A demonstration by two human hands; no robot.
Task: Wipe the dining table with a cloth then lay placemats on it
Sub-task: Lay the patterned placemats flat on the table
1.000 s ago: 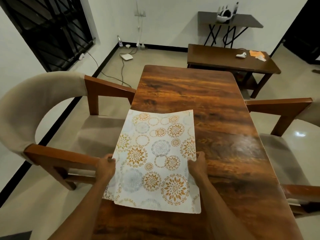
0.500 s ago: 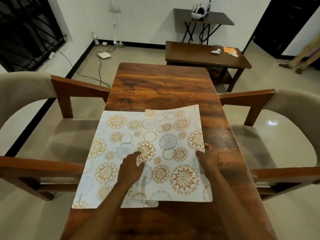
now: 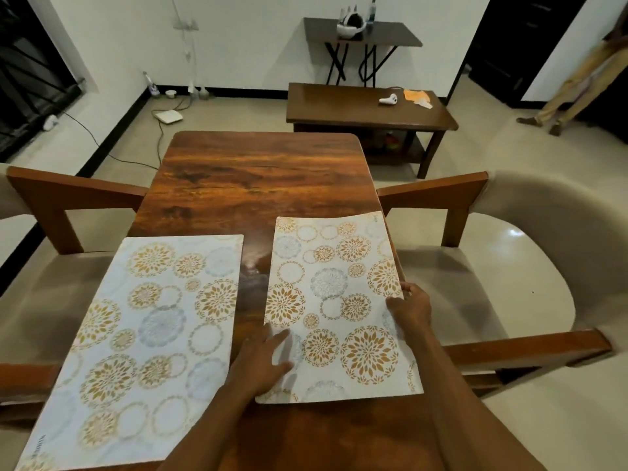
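The left placemat (image 3: pixel 142 331) lay flat on the near worktop (image 3: pixel 258 178). The right placemat (image 3: pixel 339 300) was just beside it, with the left hand (image 3: pixel 261 362) spread flat on its near corner and the right hand (image 3: pixel 409 307) pinching its outer edge (no cloth in sight, so wiping seemed finished). The far places, I judged, remained to be laid.

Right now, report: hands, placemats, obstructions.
Left hand flat on right placemat; right hand pinching its edge. Left placemat laid, overhanging dining table edge. Nothing blocking.

A home dining room: wooden dining table (image 3: pixel 258 178), cushioned armchairs (image 3: pixel 530 239), low coffee table (image 3: pixel 360 107).
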